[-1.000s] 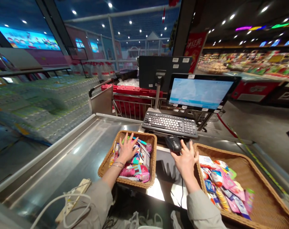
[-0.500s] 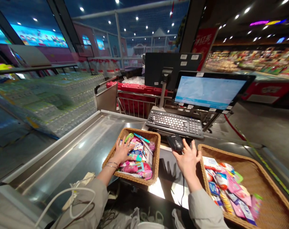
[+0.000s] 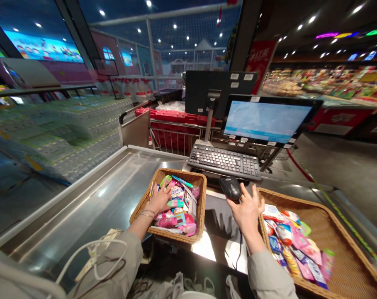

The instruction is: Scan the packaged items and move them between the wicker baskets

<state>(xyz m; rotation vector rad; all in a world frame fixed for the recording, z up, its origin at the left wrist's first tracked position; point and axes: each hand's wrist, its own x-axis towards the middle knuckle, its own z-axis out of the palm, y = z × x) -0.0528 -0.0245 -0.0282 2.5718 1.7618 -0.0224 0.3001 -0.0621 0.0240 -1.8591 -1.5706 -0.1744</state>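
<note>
My left hand (image 3: 159,200) reaches over the left wicker basket (image 3: 203,207). Its fingers are spread on the small packaged goods (image 3: 176,203) inside, with no item clearly gripped. Pink and teal packages lie there beside a teal pen-like item (image 3: 182,181). My right hand (image 3: 246,209) grips a black handheld barcode scanner (image 3: 230,187), its head tilted toward the left basket. Below the hand hangs the scanner's cable (image 3: 239,245). The scanner's handle is mostly hidden by my palm and thumb.
A second wicker basket (image 3: 340,232) with several sweets and small packs stands at the right. Behind the scanner are a keyboard (image 3: 224,160) and a lit monitor (image 3: 266,120). The metal counter (image 3: 113,191) has a raised left edge. A white cord (image 3: 82,247) loops near my left sleeve.
The view has shifted slightly, so most things sit a little further left. My hands keep nearly the same pose, left in the basket and right on the scanner.
</note>
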